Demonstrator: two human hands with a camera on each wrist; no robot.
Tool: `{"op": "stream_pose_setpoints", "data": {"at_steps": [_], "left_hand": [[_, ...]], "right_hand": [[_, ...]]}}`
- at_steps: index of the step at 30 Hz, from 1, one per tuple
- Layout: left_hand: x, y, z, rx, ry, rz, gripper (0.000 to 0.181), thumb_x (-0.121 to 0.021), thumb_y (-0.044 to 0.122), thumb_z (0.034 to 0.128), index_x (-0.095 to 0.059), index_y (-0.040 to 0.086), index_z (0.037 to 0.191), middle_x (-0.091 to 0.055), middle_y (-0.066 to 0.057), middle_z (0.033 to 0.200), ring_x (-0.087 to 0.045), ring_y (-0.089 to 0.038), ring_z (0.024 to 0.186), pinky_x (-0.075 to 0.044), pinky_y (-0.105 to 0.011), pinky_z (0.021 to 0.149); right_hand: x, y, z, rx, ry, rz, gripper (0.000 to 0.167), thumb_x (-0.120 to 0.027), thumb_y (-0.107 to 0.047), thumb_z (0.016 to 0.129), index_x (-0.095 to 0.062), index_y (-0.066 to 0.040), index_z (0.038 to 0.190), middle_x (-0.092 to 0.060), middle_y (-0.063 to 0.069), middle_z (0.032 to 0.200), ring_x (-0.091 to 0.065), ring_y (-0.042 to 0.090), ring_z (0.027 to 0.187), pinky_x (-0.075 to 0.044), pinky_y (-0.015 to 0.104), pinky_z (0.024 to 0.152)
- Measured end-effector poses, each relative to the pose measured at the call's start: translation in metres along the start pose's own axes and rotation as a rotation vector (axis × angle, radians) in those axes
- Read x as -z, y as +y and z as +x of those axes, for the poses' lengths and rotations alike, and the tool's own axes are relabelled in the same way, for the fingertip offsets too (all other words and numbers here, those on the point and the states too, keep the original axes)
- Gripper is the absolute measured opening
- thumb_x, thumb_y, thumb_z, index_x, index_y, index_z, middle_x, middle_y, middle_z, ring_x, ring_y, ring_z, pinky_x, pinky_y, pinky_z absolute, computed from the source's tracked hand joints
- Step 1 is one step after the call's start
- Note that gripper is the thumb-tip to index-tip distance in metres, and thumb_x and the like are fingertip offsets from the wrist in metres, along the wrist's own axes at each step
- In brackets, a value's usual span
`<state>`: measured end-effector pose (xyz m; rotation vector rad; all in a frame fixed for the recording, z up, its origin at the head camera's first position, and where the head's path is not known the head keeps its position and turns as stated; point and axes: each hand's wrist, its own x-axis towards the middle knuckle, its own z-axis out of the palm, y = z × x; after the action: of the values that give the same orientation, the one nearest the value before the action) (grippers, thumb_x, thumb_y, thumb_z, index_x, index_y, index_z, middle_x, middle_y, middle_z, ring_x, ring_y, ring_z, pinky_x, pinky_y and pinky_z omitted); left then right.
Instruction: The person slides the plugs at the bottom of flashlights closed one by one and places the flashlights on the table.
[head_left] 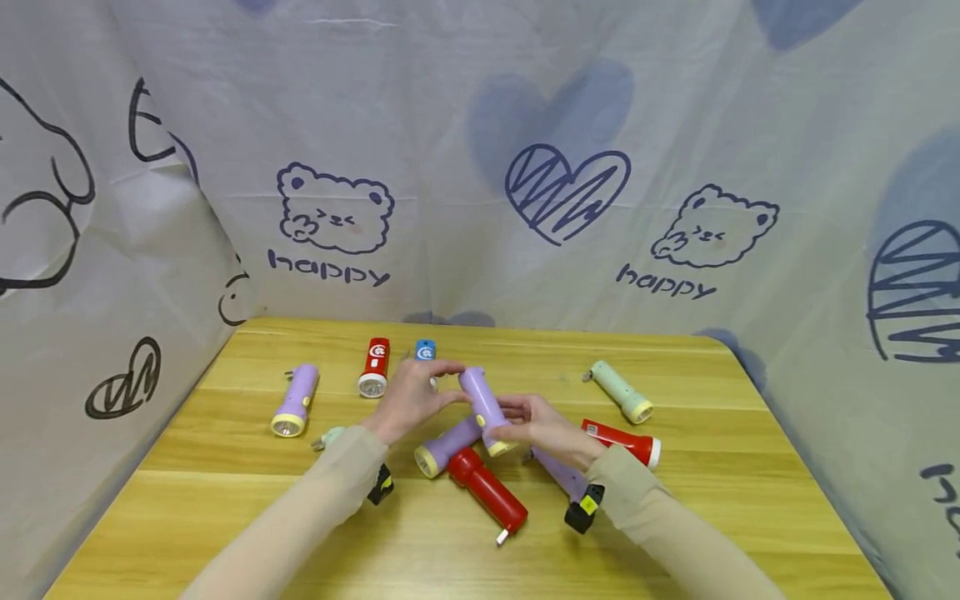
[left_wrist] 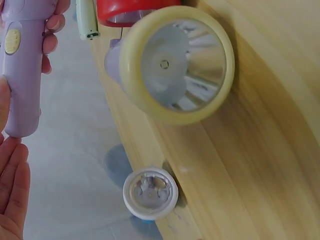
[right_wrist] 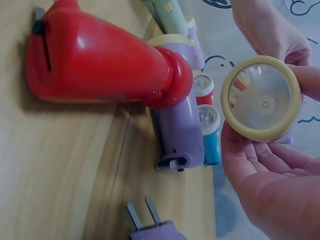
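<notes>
A purple flashlight [head_left: 483,402] with a cream rim is held tilted above the table. My right hand [head_left: 536,425] grips it near its lens end, thumb on one side and fingers on the other. At the tail end, my left hand [head_left: 420,396] pinches it between thumb and fingers; in the left wrist view its fingertips [left_wrist: 17,165] touch the tail. The lens [right_wrist: 262,97] faces the right wrist camera. Below lie another purple flashlight [head_left: 450,446] and a red flashlight [head_left: 491,492] with a white tab at its end.
Around them lie a purple flashlight [head_left: 300,396], a red one [head_left: 375,362] and a blue one [head_left: 425,350], partly hidden. At right are a green [head_left: 618,390] and a red flashlight [head_left: 626,443]. My arms partly cover another purple [head_left: 558,475] and a green one [head_left: 331,437].
</notes>
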<state>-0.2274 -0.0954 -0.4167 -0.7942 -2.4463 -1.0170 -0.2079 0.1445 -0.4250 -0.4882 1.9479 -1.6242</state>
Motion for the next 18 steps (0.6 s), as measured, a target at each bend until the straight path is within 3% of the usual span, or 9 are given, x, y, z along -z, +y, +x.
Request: {"op": "stream_pose_setpoints", "data": {"at_steps": [6,9,13,18], "left_hand": [[0.007,-0.005,-0.006,0.002,0.037,0.039,0.036,-0.086,0.019,0.0788,-0.075,0.002,0.109,-0.078,-0.014,0.108,-0.075,-0.03,0.095,-0.062,-0.041,0.082],[0.011,-0.009,-0.01,0.034,0.037,0.073,0.032,-0.082,0.019,0.0832,-0.076,0.003,0.109,-0.078,-0.013,0.108,-0.075,-0.028,0.097,-0.061,-0.04,0.084],[0.017,-0.015,-0.016,0.119,-0.005,0.099,0.031,-0.079,0.022,0.0879,-0.075,0.004,0.113,-0.077,-0.012,0.11,-0.075,-0.028,0.098,-0.061,-0.041,0.083],[0.018,-0.017,-0.022,0.196,-0.108,0.109,0.034,-0.075,0.023,0.091,-0.071,0.002,0.118,-0.075,-0.016,0.114,-0.074,-0.031,0.099,-0.061,-0.044,0.086]], "right_hand": [[-0.003,0.002,0.009,-0.045,0.035,0.097,0.069,-0.064,-0.018,0.096,-0.034,0.008,0.152,-0.046,0.03,0.151,-0.058,0.024,0.128,-0.051,0.03,0.103],[-0.005,0.002,0.016,-0.067,0.084,0.159,0.071,-0.064,-0.019,0.095,-0.031,0.009,0.152,-0.043,0.03,0.153,-0.057,0.02,0.124,-0.048,0.03,0.106],[-0.008,-0.001,0.026,-0.063,0.141,0.23,0.068,-0.062,-0.014,0.095,-0.031,0.01,0.151,-0.041,0.031,0.153,-0.059,0.015,0.116,-0.048,0.029,0.104],[-0.008,-0.005,0.043,-0.037,0.19,0.264,0.062,-0.06,-0.012,0.096,-0.036,0.01,0.149,-0.04,0.032,0.154,-0.06,0.014,0.115,-0.049,0.031,0.106]]}}
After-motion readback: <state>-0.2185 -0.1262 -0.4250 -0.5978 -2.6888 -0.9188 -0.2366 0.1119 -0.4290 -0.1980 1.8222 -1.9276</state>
